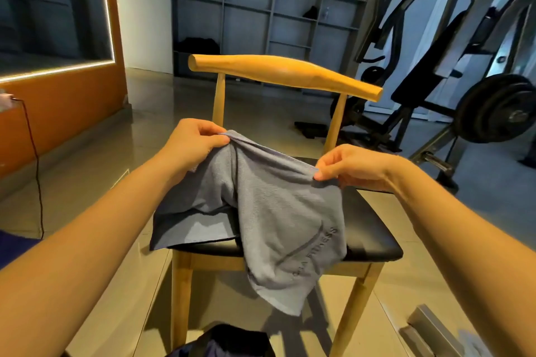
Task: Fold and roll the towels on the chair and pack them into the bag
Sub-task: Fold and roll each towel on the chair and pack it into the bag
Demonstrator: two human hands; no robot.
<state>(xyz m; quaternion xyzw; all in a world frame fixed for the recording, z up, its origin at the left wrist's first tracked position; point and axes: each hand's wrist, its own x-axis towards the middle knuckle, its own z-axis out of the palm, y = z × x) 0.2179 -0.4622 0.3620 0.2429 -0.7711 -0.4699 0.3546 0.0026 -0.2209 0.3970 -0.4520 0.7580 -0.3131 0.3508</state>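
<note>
Towel [269, 211] (print half-legible) hangs pinched between left hand [194, 142] and right hand [353, 166], covering part of chair [374, 238].

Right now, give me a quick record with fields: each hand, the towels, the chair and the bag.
left hand: pinches the top edge of the gray towel
right hand: pinches the same edge, further right
gray towel: held up unfolded, lower end hanging over the seat's front edge; embossed lettering ending in FITNESS
second towel: lies flat on the seat's left side, partly under the first
chair: wooden frame, black seat
bag: dark, partly in view at the bottom edge
</note>
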